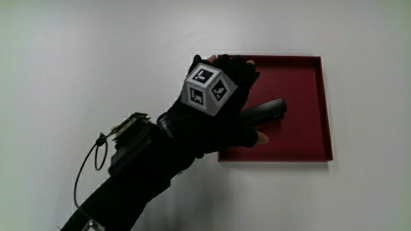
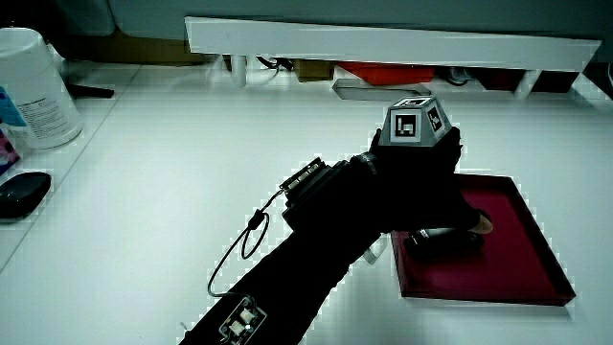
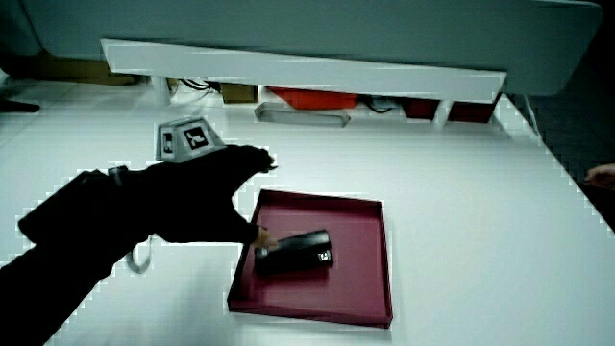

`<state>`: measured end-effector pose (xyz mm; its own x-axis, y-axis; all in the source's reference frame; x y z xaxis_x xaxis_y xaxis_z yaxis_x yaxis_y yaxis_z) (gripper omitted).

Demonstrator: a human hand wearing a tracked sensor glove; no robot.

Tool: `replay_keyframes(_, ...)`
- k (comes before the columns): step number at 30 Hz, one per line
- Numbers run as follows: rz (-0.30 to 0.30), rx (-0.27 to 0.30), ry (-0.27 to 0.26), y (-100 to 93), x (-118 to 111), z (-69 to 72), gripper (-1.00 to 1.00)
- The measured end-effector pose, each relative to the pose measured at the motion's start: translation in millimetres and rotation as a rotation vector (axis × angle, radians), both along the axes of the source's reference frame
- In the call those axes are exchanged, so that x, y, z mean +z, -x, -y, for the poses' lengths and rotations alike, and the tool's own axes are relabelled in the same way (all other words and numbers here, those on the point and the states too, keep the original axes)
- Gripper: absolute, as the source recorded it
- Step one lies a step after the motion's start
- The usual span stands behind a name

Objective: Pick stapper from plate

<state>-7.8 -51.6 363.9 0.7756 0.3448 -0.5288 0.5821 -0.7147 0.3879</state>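
**Gloved hand at a black stapler on a red tray**

Nearest the person, a black-sleeved forearm point(image 1: 138, 170) crosses the white table point(image 1: 77, 58), with a small device and a looped cord strapped at the wrist. The gloved hand point(image 1: 218, 106), a patterned cube point(image 1: 207, 90) on its back, reaches over the near edge of a shallow square red tray point(image 1: 308, 138). A black stapler point(image 1: 266, 111) lies flat inside the tray. The thumb and fingers are spread around the stapler's near end, the thumb tip point(image 3: 261, 240) touching it; whether they grip it cannot be told. Farther off, a low white partition point(image 2: 383, 43) runs along the table in both side views, and a white tub point(image 2: 34, 86) stands at the table's edge in a side view.
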Motion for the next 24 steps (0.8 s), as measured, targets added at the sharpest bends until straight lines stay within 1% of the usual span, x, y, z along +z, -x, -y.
replay_keyframes(2,0.029,-0.003,0.025,-5.2,5,3.4,0.0)
replay_keyframes(4,0.022,0.002,0.023,-11.0,13,6.3,0.0)
replay_keyframes(6,0.048,0.005,0.029,-16.1,18,8.7,0.0)
replay_keyframes(7,0.051,0.004,0.044,-18.7,23,10.2,0.0)
replay_keyframes(8,0.057,0.007,0.04,-21.3,26,11.4,0.0)
replay_keyframes(9,0.062,0.003,0.058,-23.7,30,12.0,0.0)
replay_keyframes(10,0.065,0.006,0.057,-26.5,36,12.7,0.0)
replay_keyframes(11,0.061,0.006,0.073,-29.0,41,13.0,0.0)
replay_keyframes(13,0.076,0.013,0.071,-34.7,47,13.0,0.0)
replay_keyframes(14,0.083,0.01,0.084,-36.8,51,12.8,0.0)
replay_keyframes(16,0.094,0.011,0.081,-40.6,59,13.1,0.0)
replay_keyframes(18,0.113,0.011,0.065,-43.5,65,13.6,0.0)
replay_keyframes(20,0.119,0.008,0.086,-45.1,73,13.9,0.0)
replay_keyframes(22,0.125,0.008,0.089,-47.1,83,14.6,0.0)
replay_keyframes(24,0.133,0.004,0.097,-47.8,86,14.5,0.0)
